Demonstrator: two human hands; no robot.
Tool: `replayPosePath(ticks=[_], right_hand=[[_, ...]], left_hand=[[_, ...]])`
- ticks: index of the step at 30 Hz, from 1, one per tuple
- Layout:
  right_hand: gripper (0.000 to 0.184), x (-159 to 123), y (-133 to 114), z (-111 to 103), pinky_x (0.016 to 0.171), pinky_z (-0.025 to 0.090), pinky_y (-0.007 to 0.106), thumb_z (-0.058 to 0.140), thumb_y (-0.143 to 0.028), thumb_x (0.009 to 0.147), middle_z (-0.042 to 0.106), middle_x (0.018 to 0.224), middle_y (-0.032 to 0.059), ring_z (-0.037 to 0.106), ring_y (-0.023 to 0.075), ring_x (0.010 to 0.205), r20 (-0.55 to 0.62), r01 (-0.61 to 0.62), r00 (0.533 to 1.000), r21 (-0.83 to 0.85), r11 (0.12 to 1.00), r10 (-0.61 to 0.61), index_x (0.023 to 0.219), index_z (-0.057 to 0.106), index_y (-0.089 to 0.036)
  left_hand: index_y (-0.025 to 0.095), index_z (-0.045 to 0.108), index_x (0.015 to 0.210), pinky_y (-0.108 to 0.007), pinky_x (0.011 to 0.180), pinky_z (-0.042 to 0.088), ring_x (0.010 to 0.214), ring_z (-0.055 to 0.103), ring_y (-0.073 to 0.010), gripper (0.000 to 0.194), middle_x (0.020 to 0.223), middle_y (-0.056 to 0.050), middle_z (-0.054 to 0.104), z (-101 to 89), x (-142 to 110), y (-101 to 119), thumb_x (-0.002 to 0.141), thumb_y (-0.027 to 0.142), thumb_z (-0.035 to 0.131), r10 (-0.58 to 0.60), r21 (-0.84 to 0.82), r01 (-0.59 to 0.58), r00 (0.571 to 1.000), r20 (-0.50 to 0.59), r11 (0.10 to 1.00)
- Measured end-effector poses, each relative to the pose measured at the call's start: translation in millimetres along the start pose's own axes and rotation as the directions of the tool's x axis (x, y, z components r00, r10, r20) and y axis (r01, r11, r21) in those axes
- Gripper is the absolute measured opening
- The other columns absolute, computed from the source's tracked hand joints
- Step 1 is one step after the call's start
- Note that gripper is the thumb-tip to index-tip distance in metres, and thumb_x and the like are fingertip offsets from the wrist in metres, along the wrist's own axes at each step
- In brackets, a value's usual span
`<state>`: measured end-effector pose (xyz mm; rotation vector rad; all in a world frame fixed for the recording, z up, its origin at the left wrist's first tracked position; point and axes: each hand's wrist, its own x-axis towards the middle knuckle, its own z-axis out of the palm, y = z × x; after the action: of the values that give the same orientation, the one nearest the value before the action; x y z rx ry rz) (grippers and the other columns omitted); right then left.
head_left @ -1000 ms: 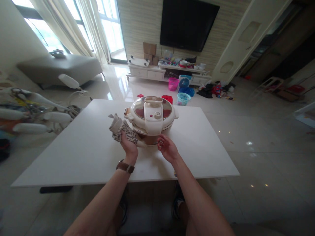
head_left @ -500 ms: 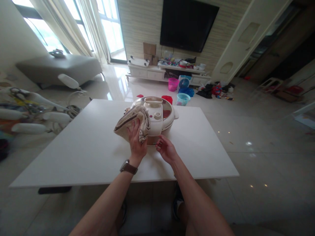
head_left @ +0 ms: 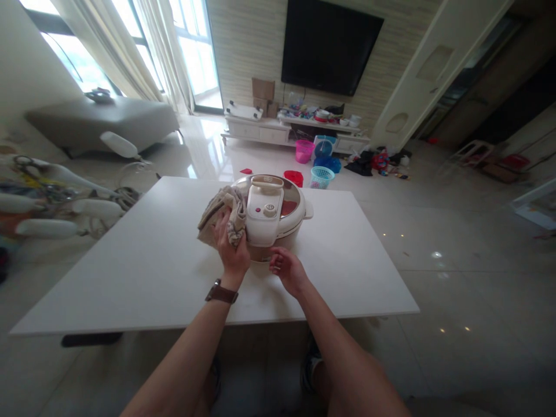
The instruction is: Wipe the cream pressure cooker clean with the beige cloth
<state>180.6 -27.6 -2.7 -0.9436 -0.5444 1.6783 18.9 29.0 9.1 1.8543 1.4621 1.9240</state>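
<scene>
A white electric pressure cooker (head_left: 264,225) with a domed shiny lid, a top handle and a front control knob stands on the white table (head_left: 143,278). My left hand (head_left: 232,252), with a watch on its wrist, grips a bunched beige patterned cloth (head_left: 217,211). The cloth lies against the left side of the cooker and hides that part of it. Close to the cooker's lower front is my right hand (head_left: 287,268), its fingers curled in. Nothing shows in those fingers; whether they touch the cooker I cannot tell.
Beyond the table, a red bucket (head_left: 293,178), a light blue basket (head_left: 322,177) and a pink basket (head_left: 304,151) stand on the tiled floor. A white bicycle-like machine (head_left: 65,179) is at the left. A low cabinet (head_left: 271,134) runs under the television.
The cloth and my left hand have shifted slightly left and down along the cooker, uncovering more of its front panel. My right hand has stayed by the lower front, a little lower.
</scene>
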Motion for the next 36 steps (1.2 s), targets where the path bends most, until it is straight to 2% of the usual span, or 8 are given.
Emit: replayPosePath(ticks=[3, 5, 8, 15, 20, 23, 28, 36], right_hand=[[0.026, 2.9, -1.6, -8.2, 0.054, 0.036, 0.023, 0.073, -0.041, 0.070, 0.065, 0.064, -0.0011, 0.056, 0.0110, 0.056, -0.121, 0.007, 0.993, 0.006, 1.000, -0.006, 0.083, 0.076, -0.019], [0.023, 4.8, -2.6, -13.3, 0.053, 0.035, 0.023, 0.071, -0.039, 0.068, 0.064, 0.062, -0.0010, 0.054, 0.0106, 0.055, -0.194, 0.011, 0.981, 0.013, 1.000, -0.008, 0.077, 0.074, -0.019], [0.021, 6.0, -4.5, -18.0, 0.053, 0.035, 0.023, 0.069, -0.039, 0.066, 0.064, 0.061, -0.0008, 0.053, 0.0108, 0.055, -0.235, 0.014, 0.972, 0.010, 1.000, -0.011, 0.073, 0.072, -0.019], [0.022, 3.3, -6.8, -18.3, 0.051, 0.035, 0.023, 0.072, -0.041, 0.064, 0.065, 0.060, -0.0004, 0.054, 0.0116, 0.055, -0.204, 0.040, 0.978, 0.018, 0.999, -0.036, 0.073, 0.071, -0.021], [0.022, 3.2, -8.9, -19.3, 0.050, 0.035, 0.023, 0.072, -0.041, 0.064, 0.065, 0.060, -0.0005, 0.054, 0.0113, 0.054, -0.213, 0.052, 0.976, 0.018, 0.999, -0.047, 0.073, 0.071, -0.021], [0.022, 4.5, -10.6, -20.2, 0.051, 0.036, 0.023, 0.072, -0.041, 0.065, 0.065, 0.061, -0.0006, 0.054, 0.0112, 0.054, -0.221, 0.062, 0.974, 0.016, 0.998, -0.057, 0.073, 0.070, -0.021], [0.023, 6.1, -12.4, -20.0, 0.052, 0.036, 0.022, 0.071, -0.042, 0.063, 0.064, 0.060, -0.0014, 0.054, 0.0103, 0.054, -0.243, 0.069, 0.968, 0.005, 0.998, -0.066, 0.072, 0.071, -0.020], [0.019, 10.3, -14.0, -23.6, 0.052, 0.036, 0.025, 0.070, -0.038, 0.062, 0.061, 0.059, -0.0019, 0.053, 0.0109, 0.054, -0.314, 0.102, 0.945, 0.010, 0.995, -0.094, 0.070, 0.067, -0.021]], left_hand=[[0.019, 0.058, 0.152, -0.056, 0.134, 0.011, 0.156, 0.041, -0.0320, 0.055, 0.155, -0.016, 0.060, -2.3, 2.2, 12.3, 0.101, 0.039, 0.049, 0.190, 0.048, -0.198, 0.973, 0.130, 0.979], [0.020, 0.062, 0.149, -0.058, 0.134, 0.008, 0.156, 0.042, -0.0335, 0.055, 0.155, -0.015, 0.060, -4.1, 2.8, 21.7, 0.100, 0.040, 0.048, 0.311, 0.054, -0.339, 0.907, 0.285, 0.939], [0.021, 0.064, 0.147, -0.057, 0.134, 0.008, 0.156, 0.042, -0.0342, 0.057, 0.157, -0.013, 0.059, -5.1, 4.7, 28.4, 0.098, 0.044, 0.049, 0.347, 0.070, -0.399, 0.861, 0.373, 0.914], [0.021, 0.060, 0.151, -0.052, 0.134, 0.014, 0.155, 0.043, -0.0321, 0.058, 0.158, -0.014, 0.057, -2.6, 14.5, 6.5, 0.098, 0.043, 0.057, 0.037, 0.030, -0.041, 0.991, 0.132, 0.999], [0.020, 0.067, 0.142, -0.042, 0.135, 0.018, 0.160, 0.034, -0.0271, 0.049, 0.158, -0.012, 0.057, 2.4, 16.1, -10.2, 0.097, 0.037, 0.062, -0.225, -0.206, 0.210, 0.973, -0.051, 0.956], [0.018, 0.069, 0.136, -0.040, 0.132, 0.027, 0.154, 0.044, -0.0264, 0.046, 0.151, -0.013, 0.063, 5.2, 18.2, -21.5, 0.096, 0.039, 0.062, -0.427, -0.417, 0.350, 0.898, -0.106, 0.839], [0.014, 0.066, 0.135, -0.037, 0.125, 0.039, 0.142, 0.057, -0.0230, 0.045, 0.147, -0.013, 0.066, 4.3, 22.0, -49.3, 0.097, 0.037, 0.056, -0.689, -0.609, 0.480, 0.707, -0.158, 0.632], [0.015, 0.074, 0.116, -0.039, 0.114, 0.052, 0.124, 0.070, -0.0234, 0.039, 0.124, -0.014, 0.077, 0.8, 13.5, -55.5, 0.099, 0.037, 0.047, -0.863, -0.689, 0.686, 0.472, 0.180, 0.232]])
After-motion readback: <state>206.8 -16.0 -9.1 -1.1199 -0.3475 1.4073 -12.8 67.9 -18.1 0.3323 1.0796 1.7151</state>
